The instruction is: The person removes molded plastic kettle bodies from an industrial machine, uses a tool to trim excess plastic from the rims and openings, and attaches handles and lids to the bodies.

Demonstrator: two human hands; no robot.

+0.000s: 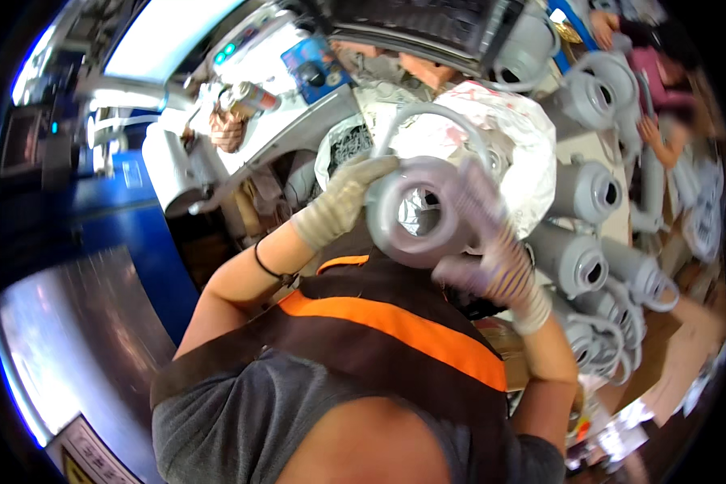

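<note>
A grey plastic vessel (387, 234) with a round collar and an arched handle (436, 109) is held up in front of my chest, its opening facing me. Something shiny shows inside the opening. My left hand (343, 198), in a pale knit glove, grips the collar's left side. On the other side is my right hand (492, 250), in a striped glove with a purple palm, blurred by motion. Its fingers and thumb are spread apart over the vessel's right edge; how firmly they touch is unclear.
Several similar grey vessels (585, 192) lie along the right. Beyond my hands sit a white plastic bag (532, 153) and a bag of small dark parts (348, 149). At the upper left, another person's hand (227, 131) is beside a white bench (286, 133). A co-worker (661, 89) is at upper right.
</note>
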